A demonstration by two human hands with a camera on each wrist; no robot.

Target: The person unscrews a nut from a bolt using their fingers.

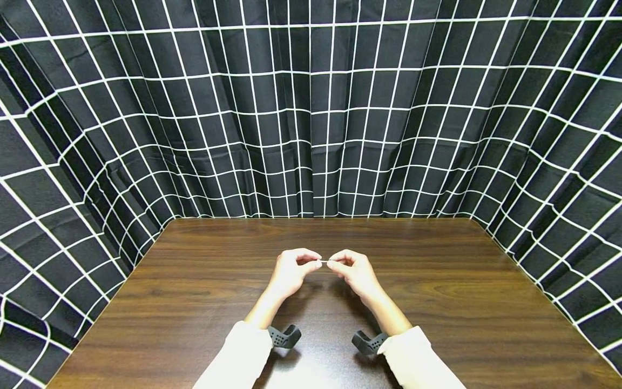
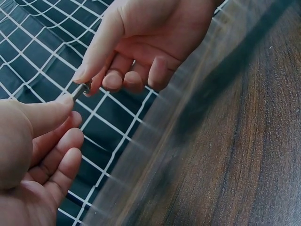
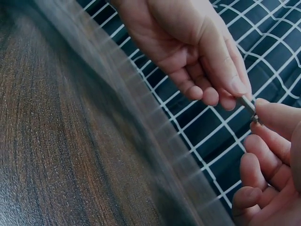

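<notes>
Between the fingertips of both hands is a thin metal bolt (image 2: 79, 92), its threaded shank showing in the right wrist view. My left hand (image 1: 290, 271) pinches one end of it with thumb and forefinger. At the other end sits a small metal nut (image 3: 255, 119), which the thumb and forefinger of my right hand (image 1: 358, 273) grip. The fingertips of the two hands are a short gap apart, and the other fingers curl loosely below. Both hands are held up over the wooden table (image 1: 218, 281).
A dark curtain (image 1: 320, 124) with a white grid surrounds the table at the back and sides. Dark wrist bands with cameras, the left band (image 1: 285, 337) and the right band (image 1: 368, 342), sit at the cuffs of light sleeves.
</notes>
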